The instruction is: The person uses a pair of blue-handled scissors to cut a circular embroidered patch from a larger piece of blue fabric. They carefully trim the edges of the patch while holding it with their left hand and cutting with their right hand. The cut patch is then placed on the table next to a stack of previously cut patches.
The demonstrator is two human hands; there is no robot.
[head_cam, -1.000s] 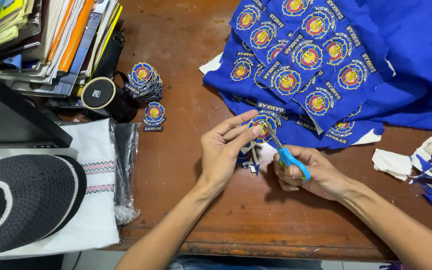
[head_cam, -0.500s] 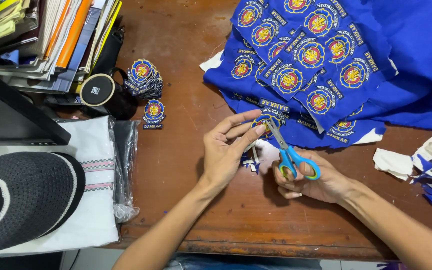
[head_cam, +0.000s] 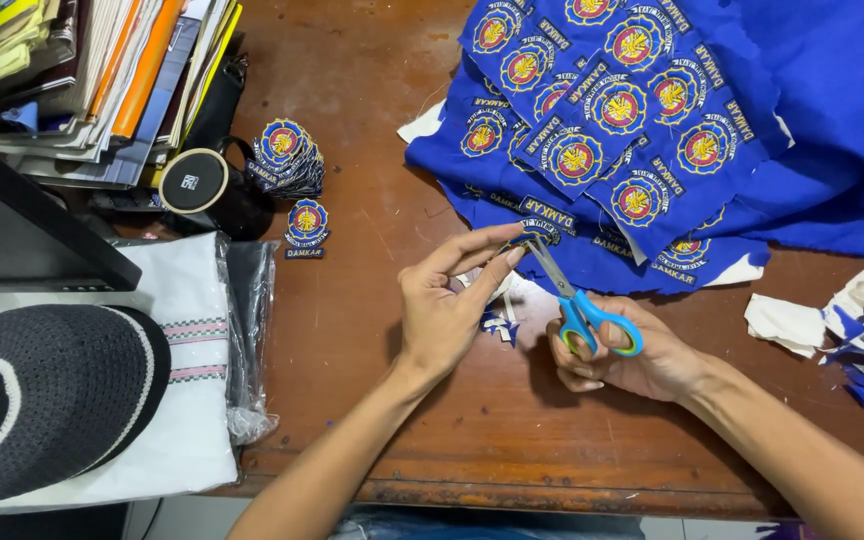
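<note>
Left hand: the left hand (head_cam: pixel 442 310) pinches a small blue embroidered patch (head_cam: pixel 532 232) between thumb and fingertips, holding it up over the wooden table (head_cam: pixel 372 330)
Right hand: the right hand (head_cam: pixel 627 355) has thumb and fingers through the blue-and-green loops of the scissors (head_cam: pixel 570 300), closed firmly around the handles
What just changed: half a second ago the handles were spread wider; now they are drawn closer and the blades sit narrow at the patch's edge (a snip has just bitten in, by my reading)
Since a second ago: the left hand has turned the patch a little, so a fresh stretch of edge meets the blades
What that means: the trimming seems to be going round the outline bit by bit
Under the hands: small blue and white offcuts (head_cam: pixel 497 322) lie on the wood just below the patch
Further off: the blue cloth (head_cam: pixel 652 120) with rows of uncut badges lies beyond the hands, a stack of cut patches (head_cam: pixel 287 158) stands to the left near a black cup (head_cam: pixel 202 188), and a heap of scraps (head_cam: pixel 862 320) sits at the right edge
</note>
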